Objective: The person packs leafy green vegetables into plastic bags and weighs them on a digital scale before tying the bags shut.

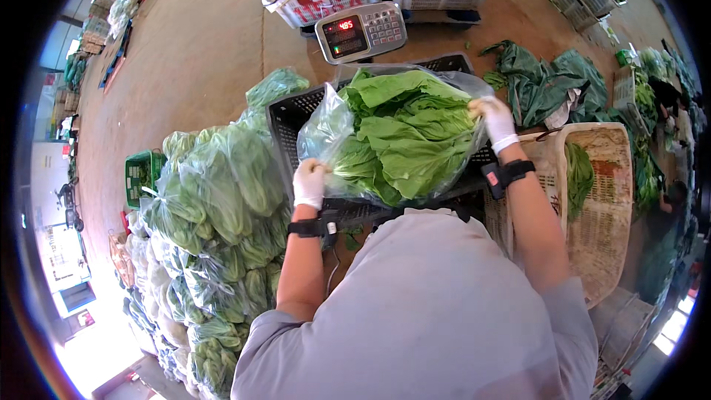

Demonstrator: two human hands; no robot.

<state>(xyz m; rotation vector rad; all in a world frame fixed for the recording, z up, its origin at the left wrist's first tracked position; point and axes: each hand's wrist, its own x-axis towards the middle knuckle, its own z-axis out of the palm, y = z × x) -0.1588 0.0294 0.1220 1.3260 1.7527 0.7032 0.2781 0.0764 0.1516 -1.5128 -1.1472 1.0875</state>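
Observation:
A clear plastic bag [328,130] lies open in a black plastic crate [280,144], filled with leafy green lettuce [416,128]. My left hand [310,180], in a white glove, pinches the bag at its near left edge. At the right side, my gloved right hand [494,118] grips the bag's edge beside the pale lettuce stems. Dark straps with small devices circle both wrists. Just beyond the crate stands a weighing scale's display and keypad [361,32], with red digits lit. Part of the crate is hidden under the bag and my body.
Bagged greens [222,194] form a tall pile at left, near a green crate [141,175]. A soiled whitish crate [602,194] with a few leaves stands at right. Dark green sheeting [547,83] lies beyond it. White crates [333,3] are stacked ahead. A person [669,205] is at far right.

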